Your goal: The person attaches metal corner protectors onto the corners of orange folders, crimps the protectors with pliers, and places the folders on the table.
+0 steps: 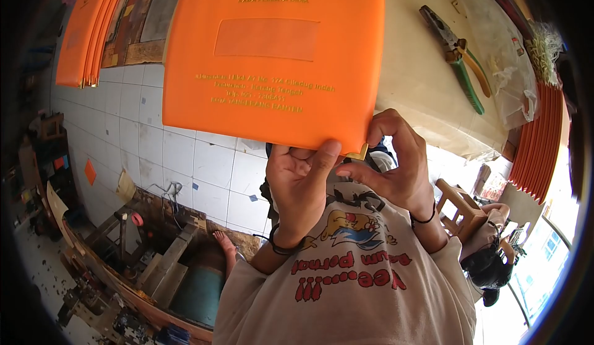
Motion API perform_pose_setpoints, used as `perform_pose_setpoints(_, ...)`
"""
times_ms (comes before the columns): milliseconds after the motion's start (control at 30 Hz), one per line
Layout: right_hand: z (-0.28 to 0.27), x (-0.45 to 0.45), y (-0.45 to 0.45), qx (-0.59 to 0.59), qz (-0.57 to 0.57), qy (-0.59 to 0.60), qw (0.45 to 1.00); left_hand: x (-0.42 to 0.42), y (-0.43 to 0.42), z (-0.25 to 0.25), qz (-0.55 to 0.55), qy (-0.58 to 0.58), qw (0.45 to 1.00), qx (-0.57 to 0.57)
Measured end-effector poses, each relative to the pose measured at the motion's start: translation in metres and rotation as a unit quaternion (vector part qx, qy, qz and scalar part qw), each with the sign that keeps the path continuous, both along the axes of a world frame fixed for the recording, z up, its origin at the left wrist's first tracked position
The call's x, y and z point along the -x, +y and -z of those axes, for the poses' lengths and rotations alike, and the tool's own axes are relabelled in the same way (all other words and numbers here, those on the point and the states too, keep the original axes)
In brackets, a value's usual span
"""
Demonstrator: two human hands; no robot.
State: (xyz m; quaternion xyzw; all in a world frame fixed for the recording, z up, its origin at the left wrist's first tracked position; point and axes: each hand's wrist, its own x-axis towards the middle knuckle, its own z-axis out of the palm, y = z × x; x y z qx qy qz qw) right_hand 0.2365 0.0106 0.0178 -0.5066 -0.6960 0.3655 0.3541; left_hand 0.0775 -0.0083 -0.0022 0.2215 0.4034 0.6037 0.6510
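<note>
An orange plastic-covered folder [266,116] with gold lettering and a clear label window fills the upper middle, its lower edge toward me. My left hand [300,181] is closed on that edge, thumb on top and fingers curled below. At the lower right corner sits a small gold metal corner piece [359,153]. My right hand [399,162] curls around this corner, index finger against the folder's side and thumb just below the metal. Part of the fingers' contact is hidden.
Pliers [458,57] with green and yellow handles lie on the cream tabletop [408,91], beside clear plastic [504,66]. Orange folders are stacked at upper left [80,42] and right [541,141]. A wooden stool [458,212] and another person's foot [226,246] are lower down.
</note>
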Motion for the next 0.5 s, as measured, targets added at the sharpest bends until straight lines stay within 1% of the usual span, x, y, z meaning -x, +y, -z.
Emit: perform_pose_setpoints(500,0.0009,0.0023,-0.0005,-0.014,0.008,0.001,1.000,0.0005,-0.0004,0.0021,-0.002,-0.012,1.000,-0.004)
